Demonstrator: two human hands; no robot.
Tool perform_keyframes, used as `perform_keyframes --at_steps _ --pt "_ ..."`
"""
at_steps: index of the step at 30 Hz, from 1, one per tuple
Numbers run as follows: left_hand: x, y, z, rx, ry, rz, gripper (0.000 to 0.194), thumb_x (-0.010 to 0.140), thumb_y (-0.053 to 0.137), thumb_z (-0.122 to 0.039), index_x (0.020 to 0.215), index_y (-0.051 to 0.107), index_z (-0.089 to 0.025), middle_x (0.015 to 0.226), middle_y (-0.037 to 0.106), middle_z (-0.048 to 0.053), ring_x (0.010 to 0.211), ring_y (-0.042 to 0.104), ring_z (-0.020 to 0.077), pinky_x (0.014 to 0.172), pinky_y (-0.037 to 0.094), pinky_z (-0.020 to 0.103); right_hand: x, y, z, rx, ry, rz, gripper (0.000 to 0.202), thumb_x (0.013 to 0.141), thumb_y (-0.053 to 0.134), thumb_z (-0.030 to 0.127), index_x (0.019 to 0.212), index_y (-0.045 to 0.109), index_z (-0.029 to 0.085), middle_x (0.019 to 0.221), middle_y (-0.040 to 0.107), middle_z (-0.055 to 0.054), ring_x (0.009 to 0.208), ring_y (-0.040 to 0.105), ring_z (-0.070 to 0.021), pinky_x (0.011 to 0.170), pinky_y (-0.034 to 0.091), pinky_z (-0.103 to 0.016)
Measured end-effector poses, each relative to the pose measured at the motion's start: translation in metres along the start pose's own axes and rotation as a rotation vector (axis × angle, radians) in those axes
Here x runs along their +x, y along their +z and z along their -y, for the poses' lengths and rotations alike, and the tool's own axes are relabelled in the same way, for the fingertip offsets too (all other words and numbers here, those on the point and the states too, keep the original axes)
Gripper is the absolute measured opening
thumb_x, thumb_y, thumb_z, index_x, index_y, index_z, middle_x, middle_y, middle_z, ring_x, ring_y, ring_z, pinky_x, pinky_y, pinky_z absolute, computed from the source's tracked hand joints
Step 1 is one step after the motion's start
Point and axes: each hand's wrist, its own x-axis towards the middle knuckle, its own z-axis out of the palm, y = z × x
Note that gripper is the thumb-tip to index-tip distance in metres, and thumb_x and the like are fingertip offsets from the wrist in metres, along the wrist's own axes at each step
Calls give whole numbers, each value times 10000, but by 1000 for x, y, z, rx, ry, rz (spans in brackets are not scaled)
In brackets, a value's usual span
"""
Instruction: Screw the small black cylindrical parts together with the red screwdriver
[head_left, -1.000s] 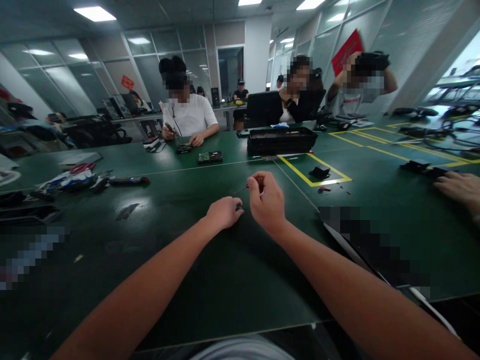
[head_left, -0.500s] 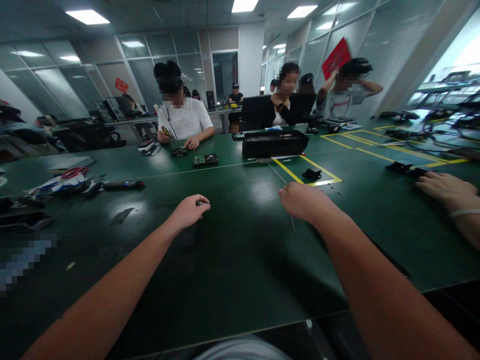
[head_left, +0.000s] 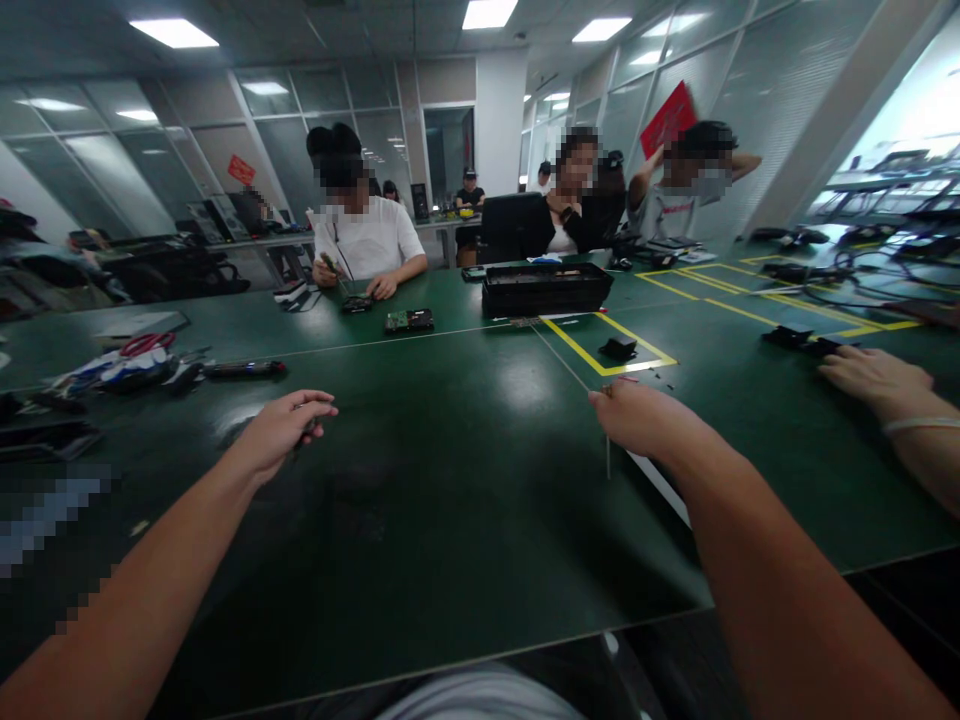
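Over the left part of the green table (head_left: 465,540), my left hand (head_left: 281,425) is held with its fingers curled. A small dark piece (head_left: 309,428) shows between the thumb and fingers; its kind cannot be made out. My right hand (head_left: 637,412) is closed over the right middle of the table. From this fist the thin metal shaft of a screwdriver (head_left: 608,458) points straight down, with a bit of red at the top of the hand; the handle is mostly hidden. A small black part (head_left: 618,347) lies just beyond the right hand, inside a yellow tape outline.
A black bin (head_left: 547,290) and a green circuit board (head_left: 409,320) stand farther back. A dark tool (head_left: 246,369) and a pile of cables (head_left: 142,362) lie left. Another person's hand (head_left: 877,380) rests at right beside black parts (head_left: 799,340). People sit opposite.
My left hand has moved left and toward me, still with the small dark piece. My right hand has shifted slightly right and nearer, and the screwdriver shaft now hangs more upright.
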Motion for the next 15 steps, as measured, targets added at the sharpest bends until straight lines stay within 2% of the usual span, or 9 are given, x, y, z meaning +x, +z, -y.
perform_keyframes --at_steps 1,2,4,7,10,12,15 --pt "-3 -8 2 -18 -18 -13 312 778 688 -310 1063 678 -183 946 694 17 639 524 101 541 360 203 -1 -4 12 -62 61 79 335 895 566 368 599 653 236 633 677 -133 625 650 -278 606 460 -411" --pt "-6 -16 5 -41 -41 -33 263 825 658 -276 1076 684 -199 936 689 -7 648 519 88 556 362 197 -1 -8 26 -103 112 102 308 909 547 365 678 688 220 731 714 -159 680 670 -295 625 459 -418" --pt "-14 -32 10 -103 -79 -89 202 891 608 -226 1068 705 -233 903 675 -45 660 505 67 580 371 185 -2 -10 58 -113 124 87 297 932 527 381 792 714 198 838 736 -182 738 681 -306 640 451 -414" --pt "-28 -59 20 -186 -87 -174 160 948 583 -256 976 740 -259 844 661 -61 684 497 69 590 406 168 3 -2 102 -27 37 73 294 935 547 376 743 688 204 764 712 -148 687 653 -270 606 424 -375" --pt "-46 -86 28 -225 -102 -288 199 963 576 -248 870 751 -269 787 667 -64 690 499 86 571 447 153 18 19 131 163 -37 230 389 921 602 406 579 612 221 606 628 -81 587 584 -213 566 397 -337" --pt "-59 -102 32 -243 -139 -370 226 943 584 -192 826 754 -286 755 674 -72 681 510 92 547 464 145 30 39 140 340 -32 366 443 922 617 432 536 586 216 602 616 -60 561 555 -181 549 388 -316" --pt "-77 -121 37 -280 -186 -476 263 904 606 -140 800 763 -323 730 678 -89 657 525 89 531 492 152 41 69 141 697 87 468 394 947 569 472 660 606 205 648 595 -23 530 501 -138 491 364 -275"
